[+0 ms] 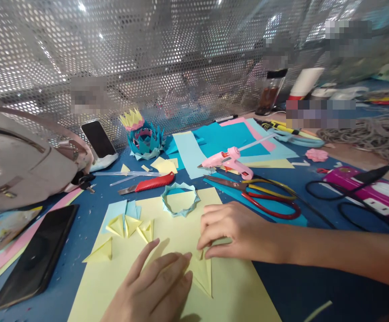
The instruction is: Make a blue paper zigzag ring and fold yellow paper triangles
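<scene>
A piece of yellow paper (203,270) folded into a pointed triangle lies before me on a larger yellow sheet (234,290). My right hand (230,232) pinches its upper corner between thumb and fingers. At its left edge is my left hand (157,284), thumb and forefinger closed on the paper and one outer finger stretched away. Several folded yellow triangles (116,226) lie to the left, some over light blue paper pieces (114,208). Beyond my hands sits a light blue folded-paper ring (180,200).
A red utility knife (154,182), scissors (271,197) and a pink glue gun (228,161) lie beyond the sheet. Farther back stand a blue paper lotus (145,141) and blue paper sheets (228,138). A black phone (35,257) lies left; a purple power strip (365,190) lies right.
</scene>
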The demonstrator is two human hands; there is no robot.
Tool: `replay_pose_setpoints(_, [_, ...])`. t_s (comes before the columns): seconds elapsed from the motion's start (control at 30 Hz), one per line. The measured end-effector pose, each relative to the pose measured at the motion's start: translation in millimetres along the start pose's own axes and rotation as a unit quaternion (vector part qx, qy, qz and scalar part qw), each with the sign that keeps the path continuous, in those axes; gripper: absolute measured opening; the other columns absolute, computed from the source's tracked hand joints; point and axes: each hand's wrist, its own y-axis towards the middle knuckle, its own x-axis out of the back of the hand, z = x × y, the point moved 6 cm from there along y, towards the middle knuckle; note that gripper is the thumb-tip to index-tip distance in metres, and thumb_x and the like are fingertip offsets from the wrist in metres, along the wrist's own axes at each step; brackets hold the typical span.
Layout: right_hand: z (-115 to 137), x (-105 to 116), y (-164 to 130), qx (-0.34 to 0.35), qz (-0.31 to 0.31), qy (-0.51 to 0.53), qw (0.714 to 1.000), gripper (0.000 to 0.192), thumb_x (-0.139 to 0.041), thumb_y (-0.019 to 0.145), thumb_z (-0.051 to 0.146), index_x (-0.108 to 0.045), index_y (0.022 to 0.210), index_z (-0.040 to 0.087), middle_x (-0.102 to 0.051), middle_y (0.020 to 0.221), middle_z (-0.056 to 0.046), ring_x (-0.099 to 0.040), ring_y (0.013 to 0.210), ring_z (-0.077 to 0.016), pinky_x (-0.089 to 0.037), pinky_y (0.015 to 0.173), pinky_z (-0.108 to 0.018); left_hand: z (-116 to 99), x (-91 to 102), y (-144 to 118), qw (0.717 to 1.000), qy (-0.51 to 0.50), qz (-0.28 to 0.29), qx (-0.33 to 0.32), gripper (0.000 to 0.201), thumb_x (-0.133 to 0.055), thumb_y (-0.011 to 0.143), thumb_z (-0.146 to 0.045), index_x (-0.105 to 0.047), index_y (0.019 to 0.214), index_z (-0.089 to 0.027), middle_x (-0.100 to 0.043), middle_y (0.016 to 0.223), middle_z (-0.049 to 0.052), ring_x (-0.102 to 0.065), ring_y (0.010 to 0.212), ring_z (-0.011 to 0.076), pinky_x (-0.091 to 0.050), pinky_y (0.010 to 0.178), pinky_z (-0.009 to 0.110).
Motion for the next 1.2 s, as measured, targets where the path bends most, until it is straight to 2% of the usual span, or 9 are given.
replay_pose_setpoints(0.17, [6.6, 0.5, -1.4, 0.041, 0.002, -0.047, 0.998, 0.016, -0.064, 0.097, 0.028, -0.076, 0.089, 0.022, -0.069, 0.076, -0.001, -0.057, 0.078, -0.0140, -0.039, 0.064, -0.025, -1.6, 5.0, 6.2, 0.996, 0.005, 0.086, -0.009, 0.021, -0.058, 0.099, -0.027, -0.068, 0.114, -0.016, -0.072, 0.123, 0.006, -0.063, 0.121, 0.0173, -0.027, 0.124, 0.045])
replay_pose_setpoints(0.33, [13.4, 1.4, -2.4, 0.083, 0.014, -0.112, 0.990, 0.019, -0.058, 0.099, 0.024, -0.073, 0.089, 0.020, -0.066, 0.077, -0.001, -0.054, 0.078, -0.0145, -0.036, 0.063, -0.027, -0.3, 11.1, 9.7, 0.994, -0.001, 0.105, -0.015, 0.030, -0.061, 0.098, -0.037, -0.069, 0.116, -0.014, -0.069, 0.129, 0.004, -0.062, 0.123, 0.0185, -0.017, 0.126, 0.046])
replay_pose_setpoints(0.5, [15.0, 2.6, -1.7, 0.101, 0.009, -0.132, 0.986, 0.017, -0.057, 0.100, 0.027, -0.072, 0.096, 0.019, -0.066, 0.082, -0.001, -0.051, 0.078, -0.0151, -0.034, 0.061, -0.028, -0.8, 10.5, 8.9, 0.988, 0.027, 0.135, -0.066, 0.028, -0.065, 0.096, -0.030, -0.068, 0.119, -0.015, -0.068, 0.132, 0.002, -0.061, 0.125, 0.0179, -0.011, 0.127, 0.047])
replay_pose_setpoints(0.73, [17.9, 3.4, -1.5, 0.120, 0.008, -0.148, 0.982, 0.022, -0.054, 0.102, 0.027, -0.072, 0.093, 0.019, -0.064, 0.081, -0.001, -0.048, 0.075, -0.0148, -0.031, 0.059, -0.029, 0.0, 10.3, 9.3, 0.996, -0.003, 0.089, 0.000, 0.024, -0.061, 0.099, -0.030, -0.069, 0.115, -0.016, -0.071, 0.127, 0.002, -0.062, 0.122, 0.0174, -0.015, 0.127, 0.046])
replay_pose_setpoints(0.9, [15.4, 0.8, -0.8, 0.096, 0.021, -0.120, 0.988, 0.017, -0.057, 0.100, 0.028, -0.071, 0.098, 0.019, -0.065, 0.083, -0.001, -0.051, 0.080, -0.0154, -0.033, 0.063, -0.028, -0.2, 8.2, 9.6, 0.996, 0.004, 0.084, 0.000, 0.019, -0.058, 0.098, -0.019, -0.070, 0.112, -0.016, -0.072, 0.124, 0.002, -0.061, 0.123, 0.0175, -0.018, 0.126, 0.045])
replay_pose_setpoints(1.0, [15.4, -1.7, -1.2, 0.084, 0.014, -0.133, 0.987, 0.016, -0.061, 0.098, 0.031, -0.070, 0.099, 0.019, -0.064, 0.083, -0.001, -0.051, 0.081, -0.0155, -0.033, 0.062, -0.027, -0.1, 7.3, 10.7, 0.998, 0.005, 0.055, -0.008, 0.020, -0.055, 0.101, -0.023, -0.071, 0.111, -0.017, -0.073, 0.121, 0.001, -0.063, 0.121, 0.0169, -0.018, 0.126, 0.044])
replay_pose_setpoints(1.1, [20.8, -1.6, -3.3, 0.099, -0.019, -0.193, 0.976, 0.020, -0.058, 0.100, 0.029, -0.069, 0.087, 0.017, -0.061, 0.079, -0.001, -0.047, 0.075, -0.0158, -0.028, 0.057, -0.029, 0.1, 9.1, 10.7, 1.000, 0.001, 0.010, -0.004, 0.028, -0.052, 0.103, -0.035, -0.072, 0.109, -0.017, -0.074, 0.120, -0.001, -0.065, 0.116, 0.0165, -0.017, 0.126, 0.045])
replay_pose_setpoints(1.2, [29.4, -2.9, -5.8, 0.140, -0.042, -0.267, 0.953, 0.027, -0.053, 0.099, 0.015, -0.064, 0.074, 0.016, -0.055, 0.070, -0.001, -0.042, 0.069, -0.0168, -0.023, 0.054, -0.031, 0.1, 8.0, 9.8, 0.999, 0.000, 0.037, 0.003, 0.028, -0.054, 0.102, -0.037, -0.071, 0.114, -0.018, -0.072, 0.125, -0.001, -0.063, 0.119, 0.0167, -0.013, 0.127, 0.045])
